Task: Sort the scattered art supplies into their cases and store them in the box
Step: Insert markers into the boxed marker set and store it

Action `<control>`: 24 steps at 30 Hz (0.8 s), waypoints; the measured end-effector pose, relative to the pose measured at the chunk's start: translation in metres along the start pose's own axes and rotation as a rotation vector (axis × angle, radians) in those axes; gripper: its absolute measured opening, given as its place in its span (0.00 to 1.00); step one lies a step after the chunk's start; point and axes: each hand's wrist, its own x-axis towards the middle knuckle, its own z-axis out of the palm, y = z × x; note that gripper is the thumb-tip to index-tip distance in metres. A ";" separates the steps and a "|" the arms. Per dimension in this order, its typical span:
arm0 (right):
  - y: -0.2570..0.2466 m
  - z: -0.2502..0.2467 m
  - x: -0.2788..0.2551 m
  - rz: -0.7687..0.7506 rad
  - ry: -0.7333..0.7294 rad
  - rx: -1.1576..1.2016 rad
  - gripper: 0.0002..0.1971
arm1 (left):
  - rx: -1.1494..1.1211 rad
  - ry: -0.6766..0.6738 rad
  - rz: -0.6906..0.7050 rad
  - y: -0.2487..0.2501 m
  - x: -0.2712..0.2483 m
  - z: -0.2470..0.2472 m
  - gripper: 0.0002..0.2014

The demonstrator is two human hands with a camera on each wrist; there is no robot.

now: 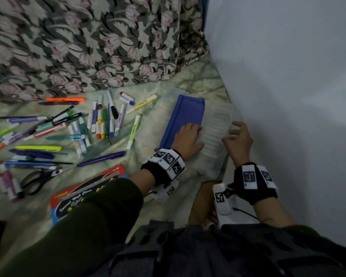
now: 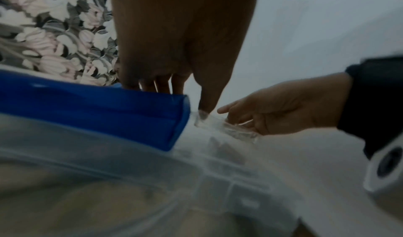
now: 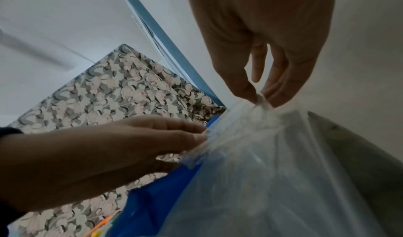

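A clear plastic case (image 1: 216,124) lies beside a blue pencil case (image 1: 185,116) on a translucent box (image 1: 208,166) near the wall. My left hand (image 1: 197,135) rests its fingers on the blue pencil case (image 2: 98,113) and pinches the clear case's edge (image 3: 207,140) with the thumb. Over on the other side, my right hand (image 1: 231,134) pinches the clear case's film (image 3: 263,103) between thumb and fingers. Several pens and markers (image 1: 100,120) lie scattered on the sheet to the left.
Black scissors (image 1: 38,177) and a red pencil pack (image 1: 84,192) lie at the near left. A floral mattress (image 1: 88,43) stands behind the pens. A pale wall (image 1: 288,76) closes off the right side. My knee (image 1: 202,202) sits below the box.
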 end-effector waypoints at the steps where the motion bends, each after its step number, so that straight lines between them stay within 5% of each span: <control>1: -0.003 0.000 -0.001 -0.024 0.036 0.030 0.26 | -0.132 0.026 -0.012 0.002 -0.002 -0.002 0.25; 4: -0.019 -0.001 -0.001 -0.113 0.051 0.129 0.25 | -0.478 0.097 -0.042 0.010 -0.009 -0.012 0.27; 11: -0.059 0.033 -0.013 -0.288 -0.262 0.127 0.21 | -0.634 0.358 -0.182 -0.030 -0.045 -0.050 0.36; 19: -0.097 0.111 -0.061 -0.490 -0.734 0.016 0.17 | -0.003 0.596 -0.392 -0.114 -0.149 -0.087 0.51; 24: -0.118 0.153 -0.102 -0.627 -1.023 -0.129 0.16 | 0.136 0.355 -0.394 -0.148 -0.218 -0.094 0.51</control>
